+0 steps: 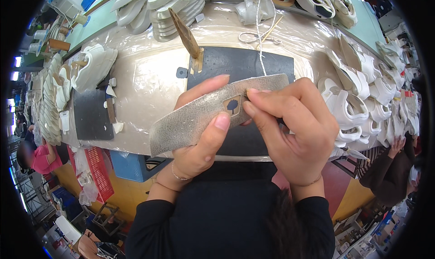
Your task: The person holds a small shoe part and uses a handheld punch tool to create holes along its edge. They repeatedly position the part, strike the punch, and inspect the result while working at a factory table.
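Observation:
My left hand grips a curved strip of crackled, silvery-beige leather, thumb in front and fingers behind. Set into the strip is a small tan patch with a dark tree-shaped mark, framed by a pale edge. At the patch's right side, my right hand has thumb and forefinger pinched together; what lies between the fingertips is too small to tell. Beneath both hands is a dark board on the plastic-covered table. A white cord hangs down behind the strip's top edge.
A wooden stick stands upright at the board's corner. Scissors lie beyond the board. Stacked white shoe uppers line the back, with more uppers at right. Left are another dark board and a blue crate.

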Demonstrator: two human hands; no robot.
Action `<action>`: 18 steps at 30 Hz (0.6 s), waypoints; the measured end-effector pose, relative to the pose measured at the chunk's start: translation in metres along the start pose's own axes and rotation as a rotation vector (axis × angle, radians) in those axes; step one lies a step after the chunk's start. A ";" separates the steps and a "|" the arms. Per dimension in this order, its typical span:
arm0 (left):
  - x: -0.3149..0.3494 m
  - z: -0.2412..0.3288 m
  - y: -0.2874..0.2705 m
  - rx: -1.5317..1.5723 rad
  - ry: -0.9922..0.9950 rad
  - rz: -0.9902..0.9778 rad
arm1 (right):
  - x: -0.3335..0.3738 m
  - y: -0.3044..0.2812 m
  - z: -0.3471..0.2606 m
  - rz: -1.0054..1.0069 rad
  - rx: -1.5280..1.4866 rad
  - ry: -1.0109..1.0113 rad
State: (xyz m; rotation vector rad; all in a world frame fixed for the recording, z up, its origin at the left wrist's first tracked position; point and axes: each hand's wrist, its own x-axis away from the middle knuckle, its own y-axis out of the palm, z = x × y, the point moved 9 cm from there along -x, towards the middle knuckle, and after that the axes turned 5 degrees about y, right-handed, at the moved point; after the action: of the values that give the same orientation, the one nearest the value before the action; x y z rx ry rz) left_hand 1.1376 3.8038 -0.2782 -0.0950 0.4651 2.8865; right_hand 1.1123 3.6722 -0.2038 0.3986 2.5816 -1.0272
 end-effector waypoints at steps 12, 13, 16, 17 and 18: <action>0.000 0.002 -0.003 -0.040 0.095 -0.121 | -0.001 0.000 -0.001 0.011 -0.002 -0.010; 0.000 0.001 -0.004 -0.044 0.094 -0.124 | 0.000 0.001 -0.001 0.006 0.003 -0.008; 0.001 0.002 -0.002 -0.021 0.104 -0.122 | 0.000 0.001 -0.001 0.002 0.010 -0.006; 0.001 0.003 -0.001 -0.033 0.108 -0.125 | 0.000 0.001 0.000 -0.002 -0.004 0.002; 0.000 0.004 0.000 -0.045 0.113 -0.129 | 0.000 0.000 -0.001 0.002 0.013 -0.005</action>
State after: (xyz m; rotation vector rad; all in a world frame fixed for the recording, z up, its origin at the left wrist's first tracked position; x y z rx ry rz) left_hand 1.1370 3.8048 -0.2740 -0.2860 0.3987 2.7749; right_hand 1.1124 3.6731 -0.2034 0.4009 2.5706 -1.0432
